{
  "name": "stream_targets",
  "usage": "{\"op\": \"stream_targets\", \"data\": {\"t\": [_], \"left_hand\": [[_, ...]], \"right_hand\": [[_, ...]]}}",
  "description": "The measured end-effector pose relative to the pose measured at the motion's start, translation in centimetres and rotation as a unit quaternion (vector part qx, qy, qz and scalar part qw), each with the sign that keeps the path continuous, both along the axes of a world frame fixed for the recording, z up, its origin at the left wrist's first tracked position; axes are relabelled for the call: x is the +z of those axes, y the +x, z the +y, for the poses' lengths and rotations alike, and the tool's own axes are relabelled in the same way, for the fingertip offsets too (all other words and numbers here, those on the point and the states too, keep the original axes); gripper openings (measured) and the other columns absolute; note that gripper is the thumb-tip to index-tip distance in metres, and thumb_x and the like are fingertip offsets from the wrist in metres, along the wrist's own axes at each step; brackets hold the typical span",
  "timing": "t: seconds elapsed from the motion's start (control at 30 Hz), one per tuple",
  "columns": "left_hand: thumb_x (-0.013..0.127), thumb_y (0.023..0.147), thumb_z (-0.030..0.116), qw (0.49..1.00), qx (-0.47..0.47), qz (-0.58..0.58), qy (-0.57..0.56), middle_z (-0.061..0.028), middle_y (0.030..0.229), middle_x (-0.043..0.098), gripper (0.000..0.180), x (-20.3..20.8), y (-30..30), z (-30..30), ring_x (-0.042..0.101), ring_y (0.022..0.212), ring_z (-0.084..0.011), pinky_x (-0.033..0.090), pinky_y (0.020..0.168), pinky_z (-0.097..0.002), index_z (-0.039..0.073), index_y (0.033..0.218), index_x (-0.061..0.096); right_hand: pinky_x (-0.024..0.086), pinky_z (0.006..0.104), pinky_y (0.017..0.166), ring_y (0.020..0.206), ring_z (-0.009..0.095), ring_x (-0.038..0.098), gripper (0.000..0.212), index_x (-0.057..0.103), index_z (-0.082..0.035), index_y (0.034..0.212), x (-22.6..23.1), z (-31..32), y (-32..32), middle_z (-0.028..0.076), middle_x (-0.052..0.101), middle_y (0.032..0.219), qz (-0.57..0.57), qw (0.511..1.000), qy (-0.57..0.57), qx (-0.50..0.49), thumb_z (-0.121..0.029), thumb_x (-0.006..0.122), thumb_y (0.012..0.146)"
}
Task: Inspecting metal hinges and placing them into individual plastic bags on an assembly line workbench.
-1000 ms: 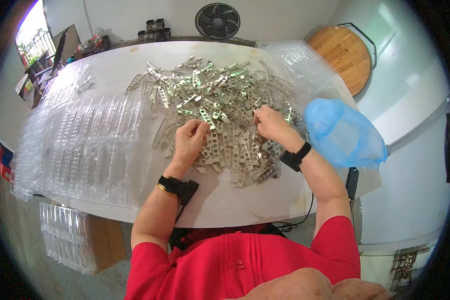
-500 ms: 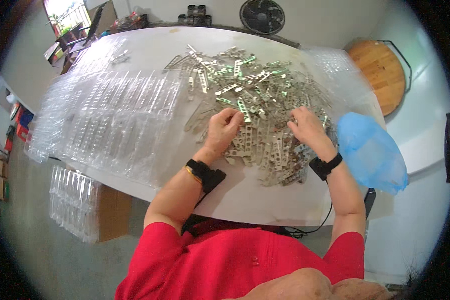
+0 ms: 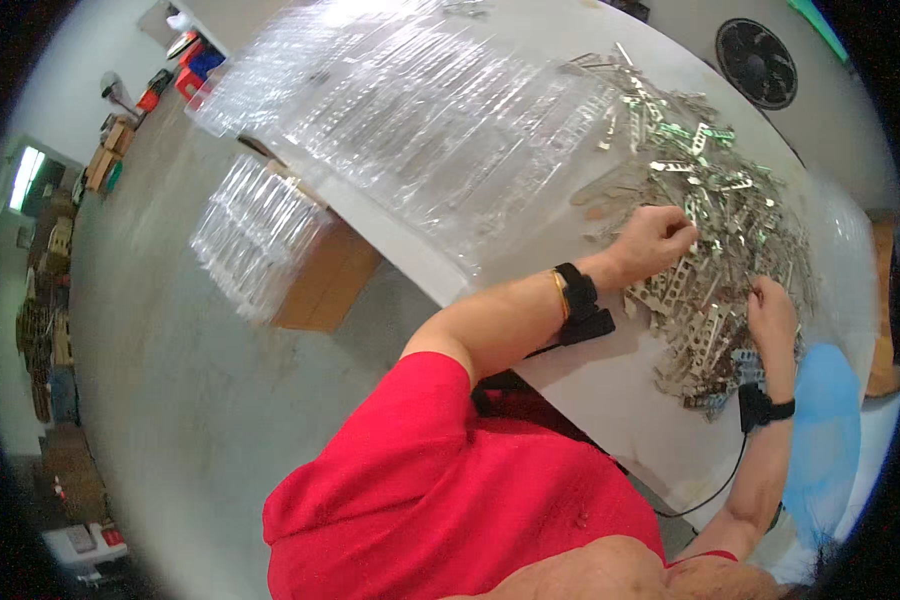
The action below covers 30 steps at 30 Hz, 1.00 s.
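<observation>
A heap of small perforated metal strips (image 3: 710, 190) lies on the white table (image 3: 610, 375), some glinting green. At the heap's left edge my left hand (image 3: 655, 243) is closed, thumb against curled fingers; whatever it may pinch is hidden. My right hand (image 3: 773, 315) is over the heap's right side, fingertips pressed together among the metal pieces. I cannot make out what, if anything, sits between those fingertips. Both wrists wear black bands with small boxes.
Clear ribbed plastic trays (image 3: 420, 125) cover the table's left part. More trays stand with a cardboard box (image 3: 325, 280) on the floor below. A blue plastic bag (image 3: 822, 440) lies beside my right forearm. A black fan (image 3: 757, 63) stands beyond the table. One cable (image 3: 732, 485) hangs from my right wristband.
My view has swung left, so the table and heap appear farther right and tilted, and more floor shows. Both hands stay at the heap, fingers closed.
</observation>
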<state>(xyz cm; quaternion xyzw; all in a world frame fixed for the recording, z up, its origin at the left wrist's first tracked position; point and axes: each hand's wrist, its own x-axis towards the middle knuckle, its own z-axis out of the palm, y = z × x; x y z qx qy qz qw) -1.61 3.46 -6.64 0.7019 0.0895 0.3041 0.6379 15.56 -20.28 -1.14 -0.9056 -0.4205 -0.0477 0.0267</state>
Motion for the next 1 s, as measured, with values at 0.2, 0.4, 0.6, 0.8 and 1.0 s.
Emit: {"op": "stream_targets", "data": {"t": [0.2, 0.4, 0.6, 0.8, 1.0], "left_hand": [[0.068, 0.095, 0.02, 0.992, -0.072, 0.009, -0.1, -0.0019, 0.074, 0.065, 0.022, 0.6, -0.7, -0.1, 0.059, 0.065, -0.0086, 0.05, 0.057, -0.027, -0.002, 0.095, 0.069], [0.068, 0.096, 0.017, 0.951, -0.233, 0.015, -0.202, -0.0073, 0.092, 0.067, 0.029, 1.7, -1.9, 0.4, 0.065, 0.071, -0.0137, 0.056, 0.064, -0.0291, -0.001, 0.118, 0.061], [0.068, 0.095, 0.013, 0.933, -0.289, 0.048, -0.211, -0.0071, 0.092, 0.068, 0.027, 2.7, -2.0, -0.1, 0.066, 0.07, -0.0147, 0.055, 0.064, -0.0292, -0.001, 0.117, 0.061], [0.066, 0.096, 0.012, 0.92, -0.304, 0.079, -0.235, -0.0077, 0.087, 0.068, 0.021, 2.4, -1.7, -0.2, 0.066, 0.066, -0.0143, 0.056, 0.061, -0.0279, -0.001, 0.111, 0.061], [0.063, 0.096, 0.009, 0.913, -0.266, 0.067, -0.303, -0.0105, 0.085, 0.069, 0.013, 1.8, -1.4, 0.3, 0.067, 0.064, -0.0184, 0.057, 0.059, -0.032, 0.0, 0.105, 0.061]], "right_hand": [[0.051, 0.0378, 0.072, 0.078, 0.027, 0.065, 0.019, 0.065, -0.001, 0.105, 2.3, 1.1, -3.4, 0.014, 0.068, 0.088, 0.13, 0.981, 0.145, 0.01, -0.015, 0.062, 0.093], [0.049, 0.0307, 0.065, 0.072, 0.012, 0.063, 0.02, 0.067, 0.0, 0.102, 3.9, 3.9, -8.9, 0.006, 0.067, 0.078, 0.348, 0.921, 0.174, 0.013, -0.018, 0.065, 0.092], [0.046, 0.0265, 0.057, 0.064, 0.007, 0.06, 0.017, 0.065, 0.0, 0.095, 4.3, 3.8, -10.3, 0.001, 0.064, 0.073, 0.401, 0.901, 0.163, -0.003, -0.017, 0.064, 0.094], [0.044, 0.0258, 0.056, 0.061, 0.006, 0.054, 0.017, 0.066, -0.001, 0.094, 4.1, 3.7, -10.2, 0.0, 0.062, 0.071, 0.429, 0.885, 0.18, 0.009, -0.018, 0.064, 0.094], [0.045, 0.0241, 0.062, 0.072, 0.005, 0.056, 0.032, 0.061, -0.002, 0.12, 4.1, 3.0, -9.9, -0.002, 0.062, 0.08, 0.464, 0.862, 0.204, 0.012, -0.018, 0.068, 0.093]]}}
